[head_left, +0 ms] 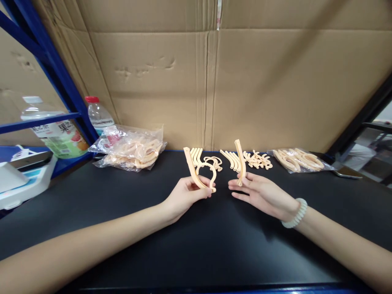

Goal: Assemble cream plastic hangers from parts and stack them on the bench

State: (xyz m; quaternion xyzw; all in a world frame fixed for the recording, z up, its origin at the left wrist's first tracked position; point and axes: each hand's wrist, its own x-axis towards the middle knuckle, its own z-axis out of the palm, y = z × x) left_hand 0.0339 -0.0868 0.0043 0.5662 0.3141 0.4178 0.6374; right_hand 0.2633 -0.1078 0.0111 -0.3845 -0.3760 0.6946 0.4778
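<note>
Hook piece sits pinched in the left hand, above the black table; right hand grips a curved strip upright (more parts just behind).

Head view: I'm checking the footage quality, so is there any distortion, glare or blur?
Head view: wide-angle bending bows the blue shelf frame and table edge; soft sheen on the black table; left hand and right hand with their beige plastic pieces sharp; forearms blur near the corners.
</note>
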